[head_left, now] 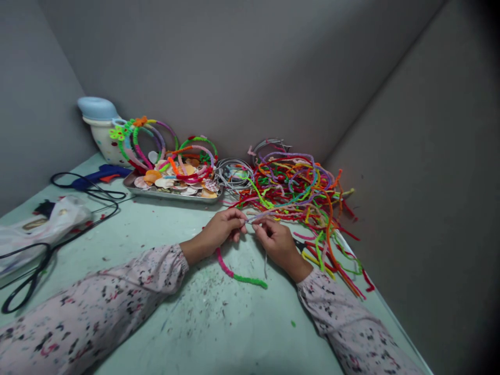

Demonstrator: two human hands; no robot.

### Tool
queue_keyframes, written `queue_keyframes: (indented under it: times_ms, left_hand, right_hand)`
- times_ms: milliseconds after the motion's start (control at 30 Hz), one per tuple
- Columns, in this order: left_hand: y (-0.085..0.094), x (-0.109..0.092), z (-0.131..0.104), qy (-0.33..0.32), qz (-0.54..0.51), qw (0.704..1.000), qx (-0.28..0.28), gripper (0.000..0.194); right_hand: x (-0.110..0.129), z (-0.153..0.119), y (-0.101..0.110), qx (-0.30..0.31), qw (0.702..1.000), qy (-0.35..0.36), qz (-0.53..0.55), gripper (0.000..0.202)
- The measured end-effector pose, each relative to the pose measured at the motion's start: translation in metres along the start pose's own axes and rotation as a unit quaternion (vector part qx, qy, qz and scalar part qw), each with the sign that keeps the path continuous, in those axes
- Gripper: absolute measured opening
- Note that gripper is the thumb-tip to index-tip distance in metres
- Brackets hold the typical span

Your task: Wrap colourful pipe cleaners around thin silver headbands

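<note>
My left hand (223,229) is closed in a pinch on a wire partly wrapped in fuzzy pipe cleaner. Its pink and green wrapped length (233,275) curves out below that hand over the table. Close by on the right, my right hand (276,242) pinches a thin pale purple strand (250,221), seemingly a pipe cleaner, at the short gap between both hands' fingertips. A bare grey wire end (265,265) hangs down beside the right palm. Fingers hide the exact spot where strand and wire meet.
Tangled coloured pipe cleaners (289,182) lie behind my right hand, beside coiled grey wire (234,173). A metal tray (172,195) holds shells and wrapped hoops. At left are a blue glue gun (97,176), black cord (84,227), plastic bag (66,216) and blue-lidded bin (102,127).
</note>
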State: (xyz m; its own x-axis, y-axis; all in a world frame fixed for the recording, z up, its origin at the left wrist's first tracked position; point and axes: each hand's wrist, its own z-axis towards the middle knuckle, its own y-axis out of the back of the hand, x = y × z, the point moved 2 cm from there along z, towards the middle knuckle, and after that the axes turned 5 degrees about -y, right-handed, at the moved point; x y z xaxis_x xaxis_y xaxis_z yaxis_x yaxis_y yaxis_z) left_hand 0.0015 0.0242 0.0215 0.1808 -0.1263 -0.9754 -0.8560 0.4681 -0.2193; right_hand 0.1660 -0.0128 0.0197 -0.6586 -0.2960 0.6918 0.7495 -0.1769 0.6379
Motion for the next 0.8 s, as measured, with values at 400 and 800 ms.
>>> queue_keyframes:
  times_ms: [400,800]
  left_hand:
    - [0.000,0.002,0.001,-0.002,0.017,1.000,0.009,0.011]
    - [-0.005,-0.009,-0.005,-0.027,0.098,0.994,-0.035,0.012]
  right_hand:
    - [-0.002,0.000,-0.001,-0.004,1.000,-0.016,0.000,0.023]
    - [-0.001,0.002,-0.001,0.003,0.999,-0.017,0.028,0.022]
